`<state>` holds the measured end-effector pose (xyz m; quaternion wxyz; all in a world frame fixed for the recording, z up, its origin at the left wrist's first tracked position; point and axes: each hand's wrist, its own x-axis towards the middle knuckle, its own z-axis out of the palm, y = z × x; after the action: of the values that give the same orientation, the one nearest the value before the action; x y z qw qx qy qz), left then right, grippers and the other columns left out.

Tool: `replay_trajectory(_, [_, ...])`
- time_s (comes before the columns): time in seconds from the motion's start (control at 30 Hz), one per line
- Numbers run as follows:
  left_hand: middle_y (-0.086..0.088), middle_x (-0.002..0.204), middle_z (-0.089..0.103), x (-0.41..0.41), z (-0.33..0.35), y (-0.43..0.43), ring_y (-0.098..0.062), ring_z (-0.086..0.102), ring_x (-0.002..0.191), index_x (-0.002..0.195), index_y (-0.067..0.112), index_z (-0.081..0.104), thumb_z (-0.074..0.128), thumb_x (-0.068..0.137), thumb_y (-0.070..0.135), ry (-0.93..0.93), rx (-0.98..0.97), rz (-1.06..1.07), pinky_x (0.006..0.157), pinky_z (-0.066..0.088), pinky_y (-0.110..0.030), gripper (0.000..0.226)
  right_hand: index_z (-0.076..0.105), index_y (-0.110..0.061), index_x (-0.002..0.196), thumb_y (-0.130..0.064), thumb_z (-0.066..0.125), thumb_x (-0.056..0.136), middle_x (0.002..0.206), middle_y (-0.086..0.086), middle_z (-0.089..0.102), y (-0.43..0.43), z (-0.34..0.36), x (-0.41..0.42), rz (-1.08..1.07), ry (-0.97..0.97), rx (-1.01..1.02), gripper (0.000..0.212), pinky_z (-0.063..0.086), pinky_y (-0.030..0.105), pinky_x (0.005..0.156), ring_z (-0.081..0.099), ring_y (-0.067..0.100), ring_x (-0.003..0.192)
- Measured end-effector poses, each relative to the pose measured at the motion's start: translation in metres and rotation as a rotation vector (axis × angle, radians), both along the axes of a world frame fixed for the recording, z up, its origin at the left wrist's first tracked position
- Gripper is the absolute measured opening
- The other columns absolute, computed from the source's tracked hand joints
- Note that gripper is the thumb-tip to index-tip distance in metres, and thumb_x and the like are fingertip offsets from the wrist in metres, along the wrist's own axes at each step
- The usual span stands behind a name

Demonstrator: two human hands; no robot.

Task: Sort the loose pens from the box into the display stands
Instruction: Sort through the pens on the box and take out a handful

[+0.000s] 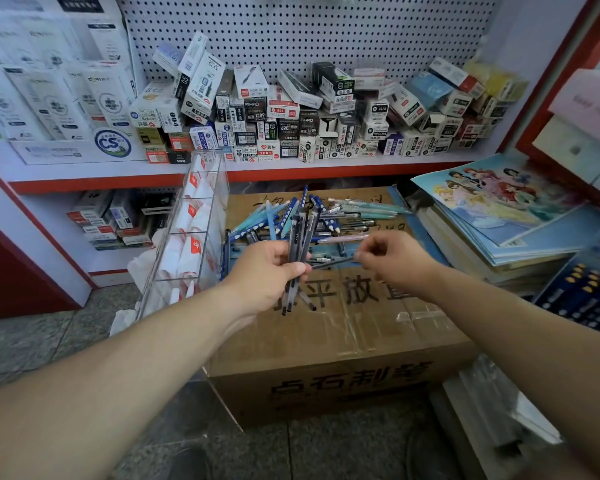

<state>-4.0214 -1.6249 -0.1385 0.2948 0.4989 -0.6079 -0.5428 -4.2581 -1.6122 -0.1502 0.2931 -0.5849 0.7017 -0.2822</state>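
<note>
Pens: I am holding a small bundle of dark pens (300, 244) upright in my left hand (269, 271), fingers wrapped together around their middles, tips pointing down past my palm. My right hand (392, 259) is pinching one more dark pen (333, 262) by its end, thumb and forefinger clamped on it, the other end reaching toward the bundle.

Handling estimate: these are reading as light, stiff plastic barrels, smooth and probably slippery against each other. A loose fist risks letting one slide out downward. I am judging a mid-barrel grip best for the bundle, and an end pinch adequate for feeding singles in.

The rest of the loose pens (312, 220) are lying in a tangled heap, blue, teal and dark ones crossing, on top of the cardboard box (343, 341). Picking one out may drag neighbours along.

Just left of the box, the clear acrylic display stand (194, 230) is leaning, its compartments holding white packets; I cannot tell which slot is free.

Behind, a shelf of small pen cartons (291, 123) is standing against pegboard; stacked books (492, 216) are sitting to the right.
</note>
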Motion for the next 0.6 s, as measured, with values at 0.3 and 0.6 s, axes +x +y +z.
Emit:
replay_trajectory(0.3, [-0.002,0.099,0.078,-0.005,0.001,0.001,-0.004,0.073,0.082,0.105,0.013,0.069,0.056,0.101,0.002,0.015,-0.024,-0.003,0.065,0.051,-0.012,0.017,0.066,-0.018,0.093,-0.024,0.061,0.101,0.081,0.006,0.073,0.011,0.042,0.016,-0.033,-0.099,-0.159,0.011,0.058,0.029,0.06,0.07,0.017,0.073])
replay_trajectory(0.6, [0.0,0.101,0.079,-0.011,-0.003,0.007,-0.015,0.074,0.1,0.114,0.017,0.072,0.064,0.097,0.002,0.021,-0.064,-0.113,0.1,0.055,-0.037,0.024,0.07,-0.008,0.094,-0.026,0.069,0.096,0.08,0.009,0.073,0.013,0.045,0.03,0.072,-0.153,-0.159,0.018,0.062,0.031,0.067,0.072,0.017,0.073])
